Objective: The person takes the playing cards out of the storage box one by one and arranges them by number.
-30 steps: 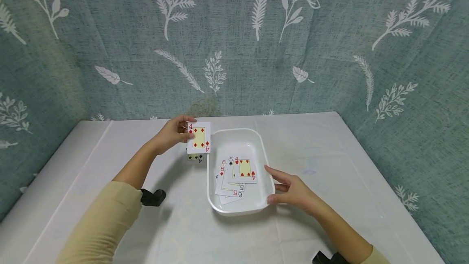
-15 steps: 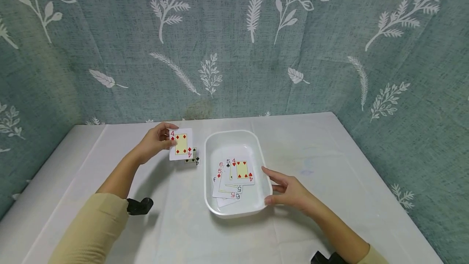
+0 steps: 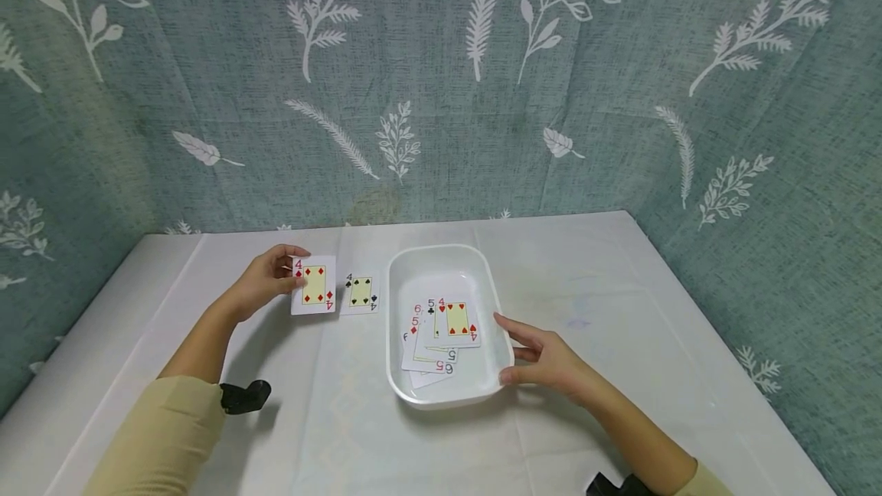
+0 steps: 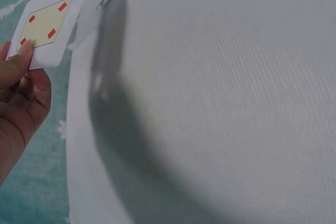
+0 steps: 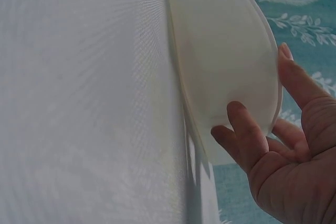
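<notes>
Well beyond the fingers of both hands hangs a blue-green cloth (image 3: 441,83), printed with white leaves and sprigs. Below the fingers, running back to that cloth, is a white-covered table (image 3: 620,289). A white tray (image 3: 485,373) sits on it between the two hands, its long side right against the right fingers. Two black wrist devices (image 3: 246,397) show behind the fingers, one on each arm, by tan sleeves (image 3: 155,438).

The right hand (image 3: 554,362) is partly curved at the tray's edge: thumb and a finger rest on the rim, well spread from each other, and other fingers bend against the outer wall, so it holds the tray by that side. The left hand (image 3: 262,282) pinches a four of diamonds (image 3: 320,305) by its left edge, thumb on the face and the fingers bent behind; the gap between them is no more than the card. That card is face up, above the table.

Just to the right of the pinched card, between the left fingers and the tray, a black four (image 3: 360,311) lies face up. Inside the tray, to the left of the right fingers, is an overlapping pile of cards (image 3: 423,362), topped by a four of hearts (image 3: 457,320).
</notes>
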Available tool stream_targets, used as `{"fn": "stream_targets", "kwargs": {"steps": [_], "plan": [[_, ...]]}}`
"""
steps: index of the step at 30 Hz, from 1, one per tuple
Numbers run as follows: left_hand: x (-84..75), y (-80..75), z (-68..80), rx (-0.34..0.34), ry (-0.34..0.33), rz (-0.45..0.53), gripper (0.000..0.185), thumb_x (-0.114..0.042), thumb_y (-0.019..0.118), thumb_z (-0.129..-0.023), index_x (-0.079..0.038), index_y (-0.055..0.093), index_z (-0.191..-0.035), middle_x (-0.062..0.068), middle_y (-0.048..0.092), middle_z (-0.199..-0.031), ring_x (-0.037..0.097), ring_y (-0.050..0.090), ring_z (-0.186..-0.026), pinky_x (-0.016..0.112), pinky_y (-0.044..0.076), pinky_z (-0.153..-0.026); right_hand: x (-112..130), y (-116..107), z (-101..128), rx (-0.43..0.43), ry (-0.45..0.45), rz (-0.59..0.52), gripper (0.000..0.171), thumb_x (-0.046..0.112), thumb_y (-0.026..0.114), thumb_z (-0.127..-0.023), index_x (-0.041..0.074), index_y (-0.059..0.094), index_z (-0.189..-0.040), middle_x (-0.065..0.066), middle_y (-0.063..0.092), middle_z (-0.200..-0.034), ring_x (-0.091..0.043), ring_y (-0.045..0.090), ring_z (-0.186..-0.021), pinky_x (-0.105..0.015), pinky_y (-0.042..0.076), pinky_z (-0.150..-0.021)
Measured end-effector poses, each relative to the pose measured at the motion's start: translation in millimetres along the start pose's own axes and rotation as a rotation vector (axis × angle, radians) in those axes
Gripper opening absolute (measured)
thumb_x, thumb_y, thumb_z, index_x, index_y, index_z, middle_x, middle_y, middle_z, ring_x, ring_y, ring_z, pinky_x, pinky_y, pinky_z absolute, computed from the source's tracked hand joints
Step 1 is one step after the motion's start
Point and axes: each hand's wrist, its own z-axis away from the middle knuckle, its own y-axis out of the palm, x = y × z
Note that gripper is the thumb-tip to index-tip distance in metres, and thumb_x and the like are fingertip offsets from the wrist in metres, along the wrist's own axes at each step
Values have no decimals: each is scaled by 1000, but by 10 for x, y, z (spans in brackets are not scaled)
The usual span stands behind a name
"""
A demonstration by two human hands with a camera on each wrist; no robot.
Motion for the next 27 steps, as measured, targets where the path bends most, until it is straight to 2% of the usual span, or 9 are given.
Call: {"fn": "stream_targets", "kwargs": {"steps": [14,19,27], "plan": [[170,66,-43,-59,40,-77,43,2,61,-89,5,45,-129,20,53,-106,24,52,-94,20,45,-72,-3,-3,2,0,-10,-11,87,8,79,-75,5,31,-147,-22,33,-149,-38,49,-124,-33,53,-85],[214,103,-57,-98,20,-125,43,3,62,-87,6,46,-127,19,52,-101,26,51,-93,22,44,-70,-1,-4,3,-2,-6,-17,87,7,79,-75,5,31,-147,-22,33,-149,-38,48,-125,-34,53,-85],[222,177,-104,-132,-15,-193,42,3,63,-86,6,47,-125,25,55,-104,32,53,-93,31,44,-71,-2,-4,-1,-3,-5,-29,88,7,80,-74,4,31,-147,-22,33,-149,-38,48,-125,-34,53,-86]]}}
